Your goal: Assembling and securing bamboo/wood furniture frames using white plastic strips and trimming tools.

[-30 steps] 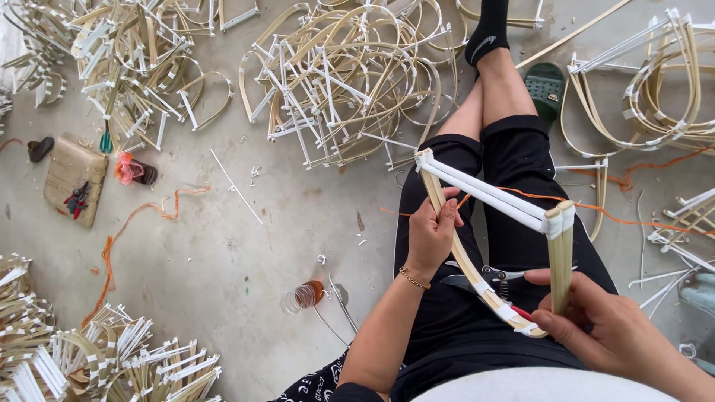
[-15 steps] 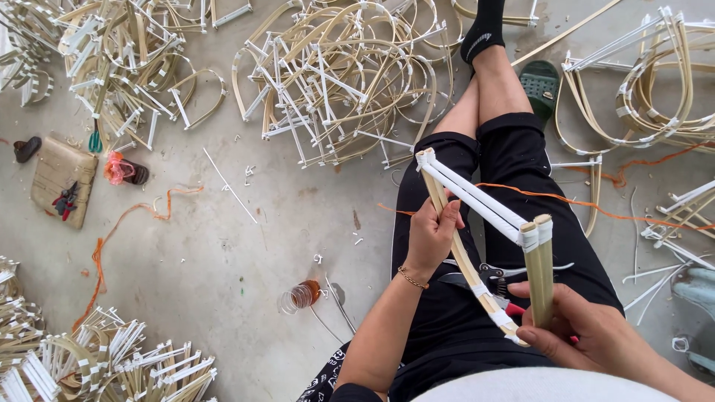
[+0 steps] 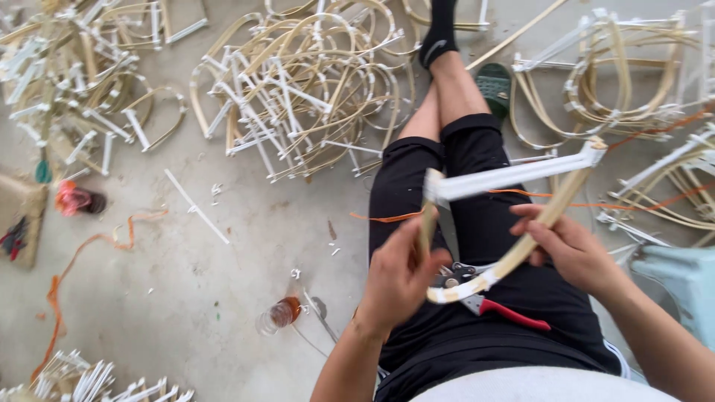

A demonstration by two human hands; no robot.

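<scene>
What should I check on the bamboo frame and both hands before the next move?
1. Left hand grips one end of the bent bamboo frame: ok.
2. Right hand holds the curved strip on the other side: ok.
3. White crossbar sits across the frame's two ends: ok; whether the joints are tight, cannot tell.
4. Red-handled cutters lie on the lap, under the frame, neither hand on them: ok.
5. Orange string trails across the frame and legs; tangled or not, cannot tell.
6. Small bottle lies on the floor beside the left forearm, apart from it: ok.
</scene>
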